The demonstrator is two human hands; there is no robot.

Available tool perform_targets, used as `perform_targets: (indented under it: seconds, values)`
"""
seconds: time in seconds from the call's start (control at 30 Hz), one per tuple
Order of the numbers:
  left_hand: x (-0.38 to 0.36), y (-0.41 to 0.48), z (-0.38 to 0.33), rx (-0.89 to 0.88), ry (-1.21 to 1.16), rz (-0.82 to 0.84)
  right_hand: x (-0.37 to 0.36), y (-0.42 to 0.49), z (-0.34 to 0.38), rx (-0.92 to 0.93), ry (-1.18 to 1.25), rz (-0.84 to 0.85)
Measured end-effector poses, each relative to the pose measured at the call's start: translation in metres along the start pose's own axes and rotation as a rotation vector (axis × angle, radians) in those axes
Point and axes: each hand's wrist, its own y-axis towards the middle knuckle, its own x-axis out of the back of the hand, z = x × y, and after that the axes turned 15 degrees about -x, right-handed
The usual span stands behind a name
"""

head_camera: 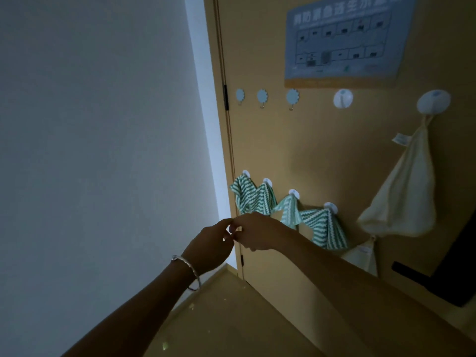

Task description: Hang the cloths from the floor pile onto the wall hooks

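Fingers (224,224) of the left hand (208,247) and right hand (256,234) are curled tip to tip; what is gripped cannot be told. The striped cloths (253,199) are hung just above, nearer the right hand.

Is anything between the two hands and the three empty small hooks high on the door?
Nothing visible blocks the way. The green cloths on the lower hooks hang just above the left hand and right hand, but close against the door; above them the door is bare up to the three empty hooks.
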Motion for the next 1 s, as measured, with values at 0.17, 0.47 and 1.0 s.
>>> perform_targets:
  seconds: [0.17,0.47,1.0]
  values:
    - [0.057,-0.085,0.036,0.074,0.051,-0.099,-0.043,-0.024,0.095,0.134,-0.1,0.017]
    - [0.159,-0.311,0.091,0.319,0.12,-0.267,-0.163,-0.104,0.301,0.37,-0.332,0.041]
    - [0.259,-0.696,0.144,0.925,0.183,-0.667,-0.396,-0.263,0.607,1.044,-0.544,0.3]
